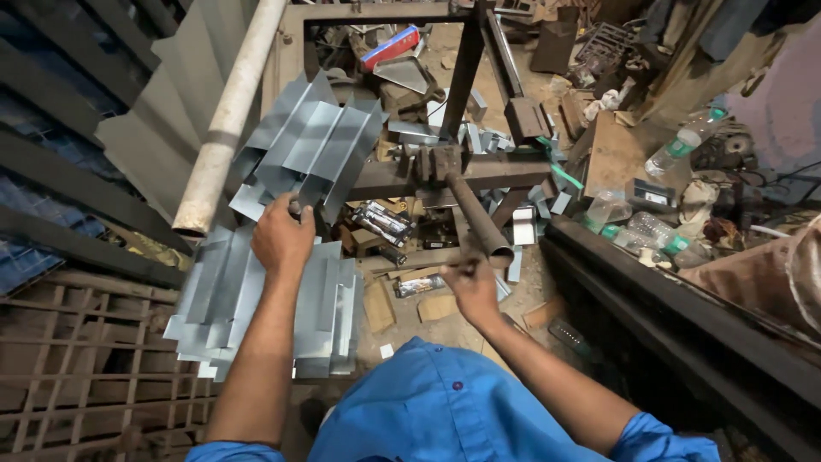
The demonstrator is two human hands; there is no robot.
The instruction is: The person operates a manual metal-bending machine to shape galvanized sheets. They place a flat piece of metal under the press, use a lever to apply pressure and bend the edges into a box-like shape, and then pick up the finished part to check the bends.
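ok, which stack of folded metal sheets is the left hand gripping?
The upper stack, fanned out beside the pale pipe; the left hand grips its bottom edge. The lower stack lies under the forearm.

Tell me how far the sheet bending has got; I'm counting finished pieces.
Done: folded sheets lie stacked by the left knee. In hand: the left hand grips another folded sheet at the frame, and the right hand holds the lever pipe. No flat sheets left in view.

We see folded metal sheets (310, 147) lying behind a second stack (256, 308), both left of the lever pipe (475, 214). A long pole (229, 111) runs along their left. Plastic bottles (676, 154) lie far right; cardboard scraps (402, 295) litter the floor between.
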